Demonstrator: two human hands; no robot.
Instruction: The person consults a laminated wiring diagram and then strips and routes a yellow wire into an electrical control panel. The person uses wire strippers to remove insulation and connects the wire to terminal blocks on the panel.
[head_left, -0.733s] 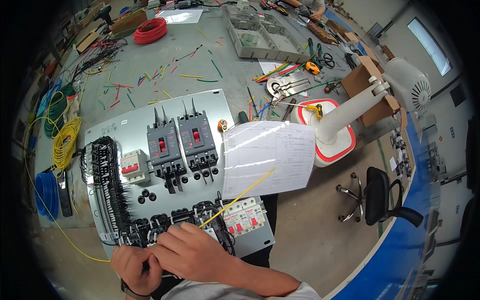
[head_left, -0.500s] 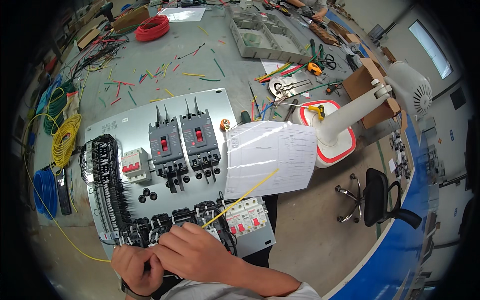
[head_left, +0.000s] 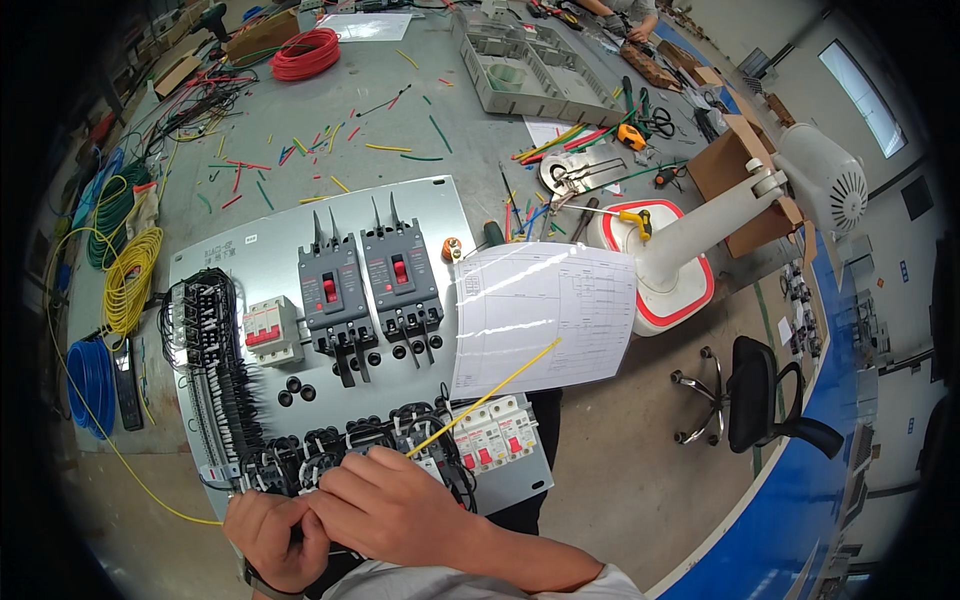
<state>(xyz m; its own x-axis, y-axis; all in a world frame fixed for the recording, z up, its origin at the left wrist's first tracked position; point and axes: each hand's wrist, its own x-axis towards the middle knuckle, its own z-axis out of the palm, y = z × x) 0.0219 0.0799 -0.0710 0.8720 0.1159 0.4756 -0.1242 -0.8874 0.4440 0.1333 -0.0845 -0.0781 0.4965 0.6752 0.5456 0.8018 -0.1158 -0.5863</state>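
Note:
Both hands are closed and pressed together over the near edge of a metal mounting plate [head_left: 275, 225]. A yellow wire [head_left: 495, 388] runs through them. My left hand [head_left: 272, 542] pinches it where it comes in from the yellow coil [head_left: 136, 280] at the left. From my right hand [head_left: 395, 508] its free end sticks out up and to the right, over the papers [head_left: 545, 315]. The fingers hide the wire between the hands. Just beyond them lies a row of black-wired devices [head_left: 330, 445], with small white breakers [head_left: 495, 438] at its right end.
Two large grey breakers [head_left: 334, 290] stand mid-plate, beside a smaller white breaker [head_left: 272, 332] and a wired terminal strip [head_left: 215, 370]. A white fan [head_left: 690, 235] stands at the right, near a grey plastic tray [head_left: 540, 75]. Blue wire [head_left: 92, 390] hangs left. Another person's hand [head_left: 640, 30] shows far off.

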